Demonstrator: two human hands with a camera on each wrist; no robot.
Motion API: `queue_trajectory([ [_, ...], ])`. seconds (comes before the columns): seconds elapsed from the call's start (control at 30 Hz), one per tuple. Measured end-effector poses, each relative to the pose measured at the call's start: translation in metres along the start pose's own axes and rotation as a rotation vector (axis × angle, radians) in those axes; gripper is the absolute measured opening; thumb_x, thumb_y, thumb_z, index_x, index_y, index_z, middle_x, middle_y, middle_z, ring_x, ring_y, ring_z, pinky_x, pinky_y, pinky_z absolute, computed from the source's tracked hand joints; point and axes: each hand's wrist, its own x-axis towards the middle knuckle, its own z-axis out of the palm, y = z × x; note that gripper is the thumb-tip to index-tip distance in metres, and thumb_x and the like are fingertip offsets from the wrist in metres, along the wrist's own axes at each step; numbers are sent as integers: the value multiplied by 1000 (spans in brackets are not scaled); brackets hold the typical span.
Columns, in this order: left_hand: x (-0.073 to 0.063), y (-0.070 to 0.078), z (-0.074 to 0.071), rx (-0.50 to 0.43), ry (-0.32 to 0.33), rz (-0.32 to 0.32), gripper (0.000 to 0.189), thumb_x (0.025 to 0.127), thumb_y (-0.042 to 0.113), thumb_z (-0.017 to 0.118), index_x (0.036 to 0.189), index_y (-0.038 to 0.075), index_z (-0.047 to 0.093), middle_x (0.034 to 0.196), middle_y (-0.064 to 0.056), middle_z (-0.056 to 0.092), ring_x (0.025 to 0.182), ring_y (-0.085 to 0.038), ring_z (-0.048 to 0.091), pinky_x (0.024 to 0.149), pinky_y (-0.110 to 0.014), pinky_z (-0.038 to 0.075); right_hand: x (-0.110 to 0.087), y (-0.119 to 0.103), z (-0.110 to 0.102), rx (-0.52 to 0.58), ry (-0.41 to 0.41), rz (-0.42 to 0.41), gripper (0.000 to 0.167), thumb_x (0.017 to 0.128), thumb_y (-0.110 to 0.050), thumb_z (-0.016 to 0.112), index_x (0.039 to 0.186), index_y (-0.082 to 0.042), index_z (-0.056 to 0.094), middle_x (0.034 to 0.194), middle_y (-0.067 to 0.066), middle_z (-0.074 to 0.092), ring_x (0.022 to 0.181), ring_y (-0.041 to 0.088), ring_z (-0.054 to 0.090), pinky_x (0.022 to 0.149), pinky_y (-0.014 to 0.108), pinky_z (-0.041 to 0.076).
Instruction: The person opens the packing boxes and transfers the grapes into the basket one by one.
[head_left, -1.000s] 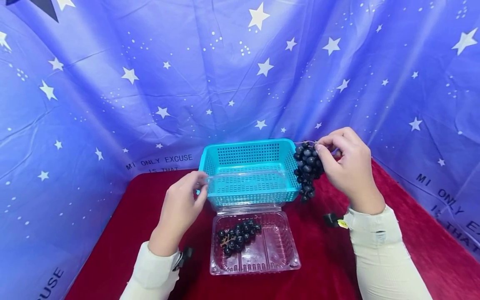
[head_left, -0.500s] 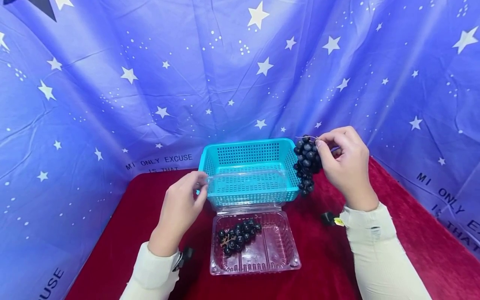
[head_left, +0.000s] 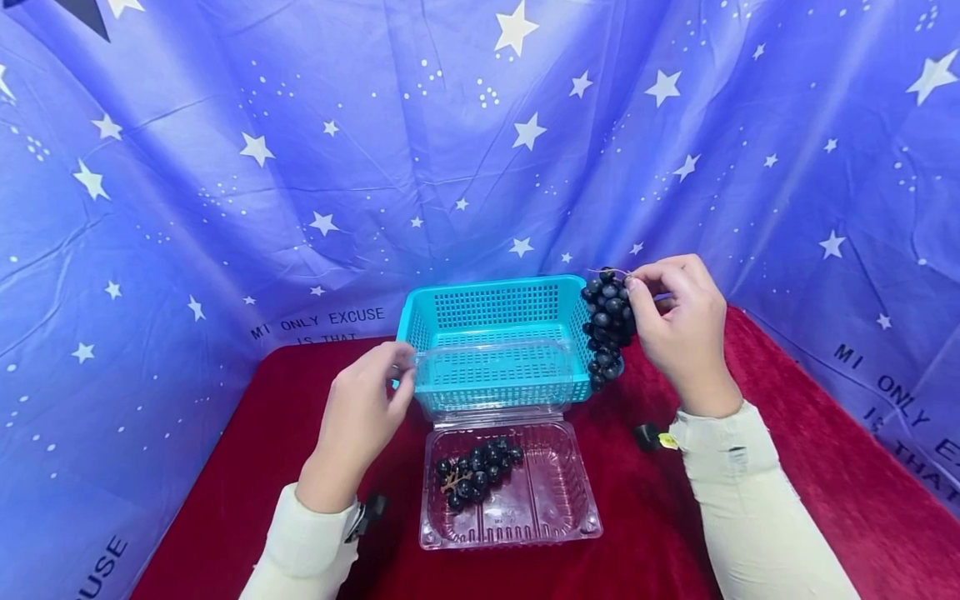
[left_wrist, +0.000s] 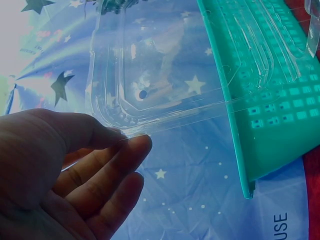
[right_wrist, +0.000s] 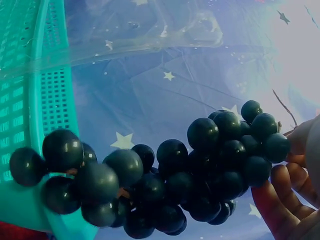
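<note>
Fingers (left_wrist: 136, 146) of the left hand (head_left: 358, 417) pinch the clear lid (head_left: 495, 368) at one corner — probably to hold it raised off the tray (head_left: 551, 492), where a smaller bunch (head_left: 480, 475) lies left, leaving room at right. Beyond stands the teal basket (head_left: 487, 285), open-topped. By its right edge, the right hand (head_left: 682, 329) pinches the larger grape bunch (head_left: 609, 321) at its top — likely so it hangs freely; red cloth (head_left: 630, 517) spreads nearer.

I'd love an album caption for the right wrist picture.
A right hand pinches a bunch of round black grapes by its stem end beside a turquoise plastic lattice basket.
</note>
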Motion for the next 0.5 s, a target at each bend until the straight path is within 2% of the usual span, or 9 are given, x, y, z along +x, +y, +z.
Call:
queue_trajectory([
  [0.23, 0, 0, 0, -2, -4, 0, 17, 91, 4, 73, 107, 8, 71, 93, -3, 73, 79, -13, 70, 64, -28, 60, -2, 2, 6, 3, 10, 22, 10, 92, -9, 71, 90, -3, 78, 96, 11, 65, 87, -5, 59, 71, 2, 48],
  [0.37, 0, 0, 0, -4, -3, 0, 17, 91, 4, 73, 107, 8, 71, 93, -3, 73, 79, -13, 70, 64, -28, 60, -5, 3, 9, -1, -24, 21, 10, 94, -9, 70, 91, -3, 77, 98, 11, 64, 88, -7, 60, 72, 3, 49],
  [0.5, 0, 0, 0, -5, -3, 0, 17, 91, 4, 73, 107, 9, 71, 93, -3, 73, 79, -13, 70, 64, -28, 60, -7, 4, 13, -4, -63, 7, 8, 93, -8, 71, 93, -4, 78, 98, 10, 64, 88, -1, 60, 74, 3, 50],
])
